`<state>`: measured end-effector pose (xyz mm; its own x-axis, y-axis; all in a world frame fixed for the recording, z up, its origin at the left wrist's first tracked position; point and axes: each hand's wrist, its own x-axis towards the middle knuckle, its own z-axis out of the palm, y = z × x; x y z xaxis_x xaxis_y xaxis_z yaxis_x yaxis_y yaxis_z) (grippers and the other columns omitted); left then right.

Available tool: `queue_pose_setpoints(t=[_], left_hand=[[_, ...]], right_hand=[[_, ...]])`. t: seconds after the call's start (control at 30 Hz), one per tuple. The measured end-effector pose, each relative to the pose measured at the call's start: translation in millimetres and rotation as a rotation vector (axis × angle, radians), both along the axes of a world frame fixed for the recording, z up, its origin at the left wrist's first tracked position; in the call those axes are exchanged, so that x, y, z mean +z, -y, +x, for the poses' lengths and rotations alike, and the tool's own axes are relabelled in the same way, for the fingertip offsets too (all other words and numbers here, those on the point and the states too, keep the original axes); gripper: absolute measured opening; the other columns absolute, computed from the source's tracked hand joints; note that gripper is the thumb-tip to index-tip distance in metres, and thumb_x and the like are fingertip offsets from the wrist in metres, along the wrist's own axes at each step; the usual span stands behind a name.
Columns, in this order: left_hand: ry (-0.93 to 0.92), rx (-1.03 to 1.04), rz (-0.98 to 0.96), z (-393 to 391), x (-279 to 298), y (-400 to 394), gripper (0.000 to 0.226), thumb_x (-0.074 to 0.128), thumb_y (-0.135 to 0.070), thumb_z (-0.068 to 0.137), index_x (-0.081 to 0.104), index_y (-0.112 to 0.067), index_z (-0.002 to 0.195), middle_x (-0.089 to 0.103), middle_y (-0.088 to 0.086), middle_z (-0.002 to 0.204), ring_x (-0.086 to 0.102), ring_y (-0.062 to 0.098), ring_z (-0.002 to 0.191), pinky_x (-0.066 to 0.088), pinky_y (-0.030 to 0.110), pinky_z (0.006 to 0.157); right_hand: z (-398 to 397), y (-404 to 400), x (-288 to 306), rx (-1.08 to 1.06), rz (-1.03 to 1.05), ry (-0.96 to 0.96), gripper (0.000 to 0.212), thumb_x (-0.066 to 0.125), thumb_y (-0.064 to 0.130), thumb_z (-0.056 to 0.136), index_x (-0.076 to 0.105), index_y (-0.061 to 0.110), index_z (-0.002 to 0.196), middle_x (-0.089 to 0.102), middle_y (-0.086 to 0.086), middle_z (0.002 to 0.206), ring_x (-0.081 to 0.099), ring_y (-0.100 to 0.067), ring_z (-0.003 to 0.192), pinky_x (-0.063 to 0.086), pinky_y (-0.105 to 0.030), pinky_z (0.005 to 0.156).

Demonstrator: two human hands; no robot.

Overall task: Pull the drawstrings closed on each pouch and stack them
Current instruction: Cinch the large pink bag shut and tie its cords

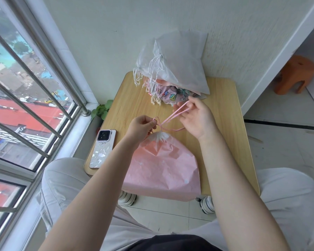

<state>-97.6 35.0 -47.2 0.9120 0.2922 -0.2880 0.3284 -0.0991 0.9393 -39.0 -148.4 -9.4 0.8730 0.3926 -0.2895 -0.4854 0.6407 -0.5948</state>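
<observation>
On table, pink pouch (163,165) neck-away.

Both bare forearms are extended forward, each hand engaged with a pink drawstring.

The left hand (142,126) is held lower and nearer the body, its fingers (153,124) curled and a loop of the pink drawstring (172,116) pinched between thumb and fingertips. The right hand (194,117) is raised farther forward, palm turned inward toward the left, with its fingers bent and the cord hooked around them. The cord is drawn taut between the two hands. Both wrists are kept nearly straight, and the forearms are angled inward so that the hands are brought near each other.
</observation>
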Motion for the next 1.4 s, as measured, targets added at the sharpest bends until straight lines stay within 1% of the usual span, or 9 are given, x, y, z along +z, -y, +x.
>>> queue_pose_setpoints(t=[0.1,0.17,0.3,0.43,0.77,1.03,1.17,1.27,1.4], left_hand=[[-0.018,0.005,0.010,0.5,-0.9,1.6,0.014,0.065,-0.014,0.092,0.063,-0.011,0.080,0.064,0.001,0.071,0.050,0.012,0.059,0.040,0.025,0.054],[-0.027,0.048,0.028,1.5,-0.7,1.9,0.015,0.065,-0.014,0.092,0.062,-0.011,0.077,0.065,0.001,0.071,0.053,0.012,0.059,0.041,0.026,0.055],[-0.053,0.268,0.075,4.3,-4.4,-4.1,0.020,0.065,-0.016,0.090,0.061,-0.015,0.071,0.063,0.001,0.067,0.056,0.015,0.060,0.049,0.029,0.062],[-0.065,0.259,-0.010,3.0,-1.4,-2.3,0.014,0.065,-0.013,0.089,0.062,-0.010,0.076,0.063,0.006,0.070,0.057,0.017,0.061,0.051,0.028,0.062],[-0.136,0.356,0.162,-0.5,-9.7,-5.1,0.011,0.063,-0.012,0.087,0.062,-0.013,0.076,0.059,-0.001,0.063,0.054,0.003,0.036,0.041,0.016,0.041],[-0.235,0.152,0.399,4.5,-2.7,-26.3,0.014,0.062,-0.017,0.076,0.063,-0.009,0.064,0.068,0.010,0.072,0.055,0.024,0.066,0.045,0.033,0.059],[-0.242,0.172,0.768,4.6,-0.3,-35.0,0.019,0.055,-0.014,0.083,0.056,-0.009,0.101,0.062,0.010,0.103,0.056,0.029,0.089,0.045,0.033,0.066],[0.014,-0.036,0.680,8.1,3.6,-28.4,0.042,0.049,0.000,0.084,0.053,-0.016,0.123,0.061,0.003,0.116,0.059,0.024,0.105,0.050,0.041,0.089],[-0.057,-0.382,0.591,13.3,18.8,-11.7,0.029,0.046,-0.010,0.092,0.067,-0.025,0.107,0.067,-0.006,0.108,0.063,0.015,0.100,0.051,0.032,0.089]], right_hand=[[-0.6,-0.8,5.1,0.056,0.000,0.033,0.039,0.051,0.027,0.097,0.039,0.017,0.061,0.051,-0.003,0.058,0.054,-0.017,0.052,0.051,-0.029,0.064],[-1.2,-2.7,5.0,0.125,-0.309,0.150,0.038,0.050,0.026,0.098,0.038,0.018,0.064,0.042,0.000,0.050,0.030,-0.011,0.036,0.028,-0.020,0.040],[-4.7,-6.0,-2.4,0.136,-1.170,0.490,0.027,0.055,0.026,0.090,0.048,0.015,0.067,0.055,-0.004,0.060,0.042,-0.014,0.045,0.034,-0.024,0.047],[-10.1,-12.0,-8.0,0.356,-1.578,0.697,0.021,0.061,0.034,0.087,0.055,0.015,0.084,0.059,0.003,0.081,0.054,-0.017,0.076,0.037,-0.029,0.059],[-10.2,-12.4,-8.8,0.379,-1.652,0.778,0.017,0.071,0.037,0.083,0.073,0.021,0.080,0.070,0.007,0.091,0.064,-0.014,0.092,0.052,-0.029,0.077],[-13.3,-7.0,-4.2,0.564,-1.661,0.754,0.035,0.082,0.047,0.065,0.073,0.022,0.087,0.069,0.007,0.094,0.062,-0.013,0.090,0.052,-0.030,0.078],[-12.2,-10.2,-2.5,0.522,-1.728,0.811,0.027,0.079,0.034,0.070,0.074,0.022,0.093,0.069,0.004,0.099,0.062,-0.017,0.097,0.049,-0.027,0.074],[-11.7,-9.0,-1.9,0.521,-1.714,0.801,0.031,0.079,0.035,0.071,0.074,0.021,0.098,0.068,0.004,0.104,0.061,-0.017,0.098,0.048,-0.027,0.076],[-12.8,-9.8,-1.8,0.518,-1.706,0.803,0.036,0.079,0.036,0.071,0.073,0.020,0.103,0.068,0.003,0.107,0.061,-0.018,0.098,0.047,-0.027,0.076]])
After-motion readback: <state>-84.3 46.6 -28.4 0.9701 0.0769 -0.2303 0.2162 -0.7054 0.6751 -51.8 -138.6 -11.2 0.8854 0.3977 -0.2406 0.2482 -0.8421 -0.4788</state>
